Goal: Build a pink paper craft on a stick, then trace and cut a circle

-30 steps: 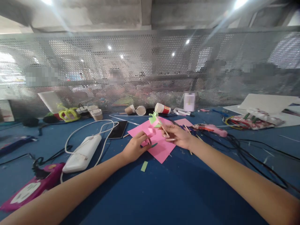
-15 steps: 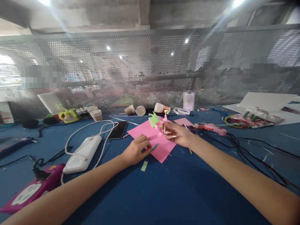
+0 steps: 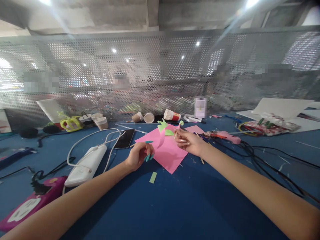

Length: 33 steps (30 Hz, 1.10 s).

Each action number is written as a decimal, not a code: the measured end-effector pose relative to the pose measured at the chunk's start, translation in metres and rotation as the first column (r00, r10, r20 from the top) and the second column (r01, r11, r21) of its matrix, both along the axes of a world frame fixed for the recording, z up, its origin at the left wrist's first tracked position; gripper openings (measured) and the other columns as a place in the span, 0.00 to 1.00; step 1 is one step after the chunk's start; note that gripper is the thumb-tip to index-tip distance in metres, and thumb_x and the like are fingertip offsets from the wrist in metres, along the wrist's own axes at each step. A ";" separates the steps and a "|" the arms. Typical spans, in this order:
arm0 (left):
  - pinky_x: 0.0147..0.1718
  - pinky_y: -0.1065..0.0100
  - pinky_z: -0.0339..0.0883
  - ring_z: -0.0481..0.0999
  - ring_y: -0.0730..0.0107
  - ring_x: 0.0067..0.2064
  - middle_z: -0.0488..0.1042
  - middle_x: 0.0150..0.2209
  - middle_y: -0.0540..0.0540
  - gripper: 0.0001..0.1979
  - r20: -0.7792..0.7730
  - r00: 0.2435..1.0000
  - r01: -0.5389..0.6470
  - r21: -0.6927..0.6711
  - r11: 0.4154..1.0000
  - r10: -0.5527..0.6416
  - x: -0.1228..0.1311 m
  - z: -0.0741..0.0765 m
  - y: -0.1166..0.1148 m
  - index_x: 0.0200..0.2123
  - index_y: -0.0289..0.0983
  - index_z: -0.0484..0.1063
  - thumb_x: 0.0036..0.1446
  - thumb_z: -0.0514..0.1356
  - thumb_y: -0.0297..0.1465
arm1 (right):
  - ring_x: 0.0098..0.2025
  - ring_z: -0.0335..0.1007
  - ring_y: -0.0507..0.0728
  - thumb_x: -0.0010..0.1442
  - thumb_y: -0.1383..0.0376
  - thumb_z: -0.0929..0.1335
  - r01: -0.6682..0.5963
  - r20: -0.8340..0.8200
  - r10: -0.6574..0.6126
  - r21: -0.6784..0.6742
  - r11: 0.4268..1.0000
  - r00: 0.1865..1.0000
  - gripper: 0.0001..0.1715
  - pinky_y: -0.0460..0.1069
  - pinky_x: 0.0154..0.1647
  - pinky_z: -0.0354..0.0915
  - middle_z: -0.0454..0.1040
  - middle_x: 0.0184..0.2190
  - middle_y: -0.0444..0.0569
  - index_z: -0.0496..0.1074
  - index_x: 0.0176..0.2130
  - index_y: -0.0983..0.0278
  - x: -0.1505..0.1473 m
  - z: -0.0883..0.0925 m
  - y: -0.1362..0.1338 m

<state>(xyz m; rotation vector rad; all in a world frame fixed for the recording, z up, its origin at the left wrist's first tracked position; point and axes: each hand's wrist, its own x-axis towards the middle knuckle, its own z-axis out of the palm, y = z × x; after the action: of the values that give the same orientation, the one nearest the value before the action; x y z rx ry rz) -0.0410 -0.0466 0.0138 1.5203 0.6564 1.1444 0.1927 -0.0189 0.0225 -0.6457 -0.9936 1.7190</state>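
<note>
My left hand (image 3: 138, 155) hovers at the left edge of a pink paper sheet (image 3: 170, 153), fingers curled and pinched; what they hold is unclear. Just right of its fingertips a curled pink strip (image 3: 160, 140) stands up, topped by a jagged green paper piece (image 3: 162, 125). My right hand (image 3: 189, 143) is closed on a thin wooden stick (image 3: 178, 129) with a small green tip, held over the far corner of the sheet. A green paper scrap (image 3: 153, 177) lies on the blue table in front of the sheet.
A white power bank (image 3: 86, 163) with cable and a phone (image 3: 125, 138) lie to the left. A pink glue gun (image 3: 223, 135) and black cables (image 3: 262, 156) lie to the right. Paper cups (image 3: 172, 115) stand by the perforated screen (image 3: 160, 66). A pink box (image 3: 30, 203) sits near left.
My left hand lifted off the pink sheet and drew back left, fingers curling. My right hand turned the stick more upright and shifted it slightly away.
</note>
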 end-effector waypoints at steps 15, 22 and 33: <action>0.46 0.60 0.68 0.75 0.66 0.36 0.74 0.32 0.42 0.07 0.269 0.917 0.396 -0.506 0.767 -0.296 0.024 0.000 -0.025 0.31 0.34 0.74 0.50 0.59 0.31 | 0.28 0.65 0.50 0.41 0.60 0.77 0.148 0.075 -0.158 0.124 0.981 0.985 0.18 0.47 0.29 0.63 0.70 0.26 0.42 0.67 0.26 0.62 -0.036 -0.001 -0.032; 0.52 0.58 0.65 0.77 0.63 0.40 0.77 0.36 0.41 0.09 0.159 0.971 0.228 -0.393 0.891 -0.179 0.021 -0.005 -0.017 0.35 0.33 0.76 0.51 0.61 0.31 | 0.29 0.68 0.52 0.44 0.58 0.76 0.024 0.014 -0.024 0.031 0.999 1.000 0.16 0.49 0.32 0.67 0.72 0.27 0.45 0.69 0.29 0.62 -0.037 -0.002 -0.035; 0.54 0.54 0.61 0.76 0.57 0.47 0.77 0.43 0.40 0.16 0.050 0.985 0.172 -0.124 0.977 -0.167 0.013 -0.009 -0.011 0.42 0.34 0.73 0.53 0.62 0.38 | 0.30 0.68 0.52 0.48 0.51 0.73 0.062 0.258 -0.127 0.246 0.967 0.958 0.19 0.51 0.34 0.68 0.68 0.28 0.43 0.69 0.29 0.62 -0.043 -0.005 -0.040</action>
<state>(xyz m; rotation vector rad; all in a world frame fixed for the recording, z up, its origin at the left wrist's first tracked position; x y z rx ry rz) -0.0278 -0.0576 0.0046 1.4131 0.5519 0.9820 0.1492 -0.0593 0.0174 -0.7742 -1.3147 1.4237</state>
